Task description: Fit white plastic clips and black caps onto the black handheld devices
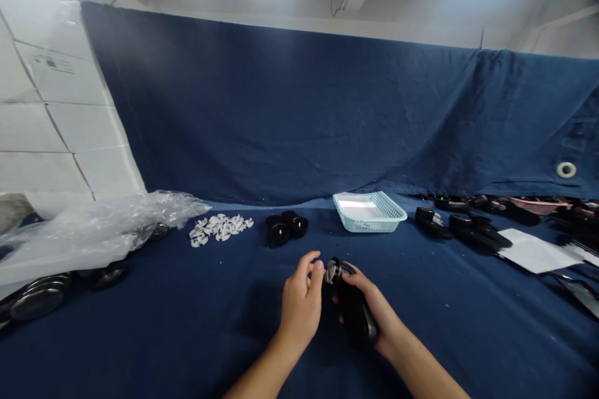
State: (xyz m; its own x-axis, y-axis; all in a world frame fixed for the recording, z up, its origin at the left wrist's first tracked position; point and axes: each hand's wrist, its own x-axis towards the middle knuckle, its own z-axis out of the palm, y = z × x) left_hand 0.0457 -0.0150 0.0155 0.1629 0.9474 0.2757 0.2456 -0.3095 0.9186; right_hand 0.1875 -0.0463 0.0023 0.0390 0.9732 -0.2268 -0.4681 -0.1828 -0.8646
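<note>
My right hand (381, 312) is wrapped round a black handheld device (355, 312) with a rounded body, thumb on its upper part. The device tilts towards the left, and a pale, shiny round opening (331, 271) shows at its head end. Close beside that opening is my left hand (302, 299), its thumb and curled fingers drawn together. Whatever may be between those fingertips is too small or hidden to make out. Beyond the hands, black round caps or cups (285, 227) stand in a cluster. A pile of small white pieces (219, 227) lies to their left.
A light-green plastic basket (372, 224) with white inside stands at the back. Several black parts (472, 230) and a white sheet (533, 250) lie on the right. Clear plastic wrap (103, 230) and black glossy parts (42, 299) are on the left. A blue cloth (281, 112) hangs behind.
</note>
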